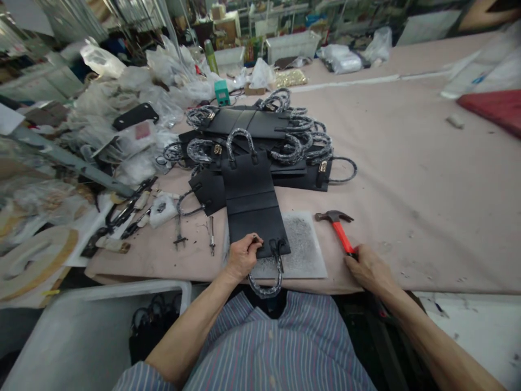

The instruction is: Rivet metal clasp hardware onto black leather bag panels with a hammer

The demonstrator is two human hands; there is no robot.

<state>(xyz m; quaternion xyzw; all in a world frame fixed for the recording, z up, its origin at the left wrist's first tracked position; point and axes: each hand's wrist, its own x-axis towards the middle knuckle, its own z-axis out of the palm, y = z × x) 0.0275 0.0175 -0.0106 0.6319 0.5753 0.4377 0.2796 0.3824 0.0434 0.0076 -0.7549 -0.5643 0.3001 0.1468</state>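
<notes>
A black bag panel (254, 184) with plastic-wrapped handles at both ends lies over a white board (306, 244) in front of me. Near the panel's close end, my left hand (244, 255) is closed in a pinch around a short metal punch (255, 238), seen almost end-on; its tip is hidden. To the right of the board, my right hand (369, 267) grips the red handle of a claw hammer (340, 228). The hammer's head is low over the table, apart from the panel; I cannot tell whether it touches the cloth.
Behind the panel is a pile of black bag pieces (248, 124) with wrapped handles. A metal setting tool (212, 236) lies left of the board, near pliers (130, 206). Plastic bags (134, 87) crowd the left. A white bin (77, 331) stands below the table edge.
</notes>
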